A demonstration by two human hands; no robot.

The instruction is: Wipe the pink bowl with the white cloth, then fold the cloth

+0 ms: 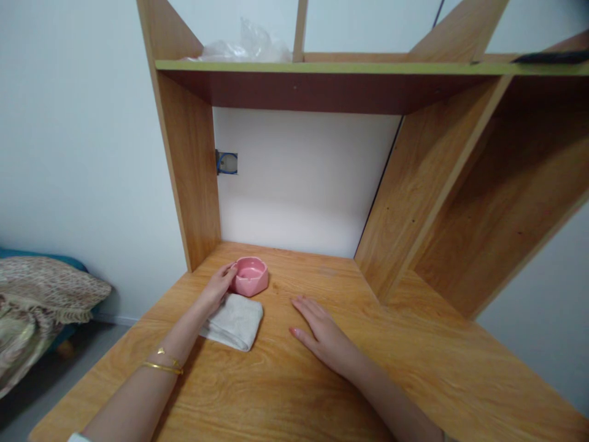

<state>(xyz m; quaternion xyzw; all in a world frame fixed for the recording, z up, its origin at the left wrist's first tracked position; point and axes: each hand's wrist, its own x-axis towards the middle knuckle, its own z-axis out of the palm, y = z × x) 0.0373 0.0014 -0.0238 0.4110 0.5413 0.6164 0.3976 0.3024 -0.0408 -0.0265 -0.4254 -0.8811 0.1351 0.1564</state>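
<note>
A small pink ashtray-like dish (250, 276) sits on the wooden desk (414, 368) near its back left. My left hand (217, 287) reaches to the dish, and its fingers curl around the dish's left side. Under that hand's wrist lies a folded white cloth (235, 321). My right hand (322, 334) rests flat on the desk to the right of the cloth, fingers stretched out, holding nothing. Gold bangles circle my left wrist.
A wooden hutch rises over the desk with a green-edged shelf (322, 67) and side panels. Crumpled clear plastic (243, 46) lies on the shelf. A wall socket box (227, 163) sits in the back wall. A bed with a patterned blanket (37, 294) stands at the left.
</note>
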